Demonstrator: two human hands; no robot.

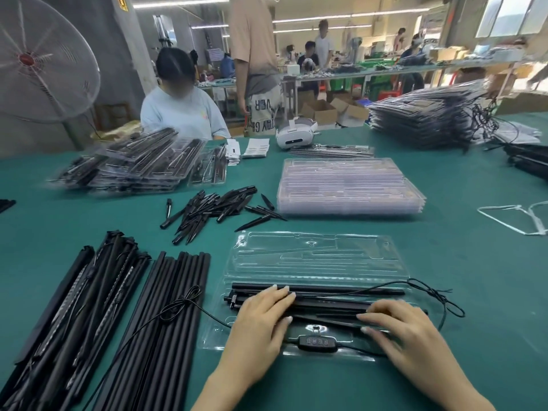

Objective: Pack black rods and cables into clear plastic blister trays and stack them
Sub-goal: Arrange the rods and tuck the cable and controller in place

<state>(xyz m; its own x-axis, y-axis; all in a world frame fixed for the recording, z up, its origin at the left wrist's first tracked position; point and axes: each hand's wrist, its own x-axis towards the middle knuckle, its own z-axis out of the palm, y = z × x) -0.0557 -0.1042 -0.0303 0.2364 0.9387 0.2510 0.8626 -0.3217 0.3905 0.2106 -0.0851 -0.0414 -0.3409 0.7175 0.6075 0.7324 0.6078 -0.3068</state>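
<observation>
Both hands at counter's near edge, palms down, fingers straight, grasping nothing: left hand (261,318) and right hand (403,333) press black rods (326,304) into open clear blister tray (311,256). Cable (433,292) loops over tray's right end.

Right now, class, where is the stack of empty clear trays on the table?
In the head view, the stack of empty clear trays sits right of centre on the green table, just beyond the open tray being packed and right of the loose black spikes.

Bright overhead light, warped blurry edges.
</observation>
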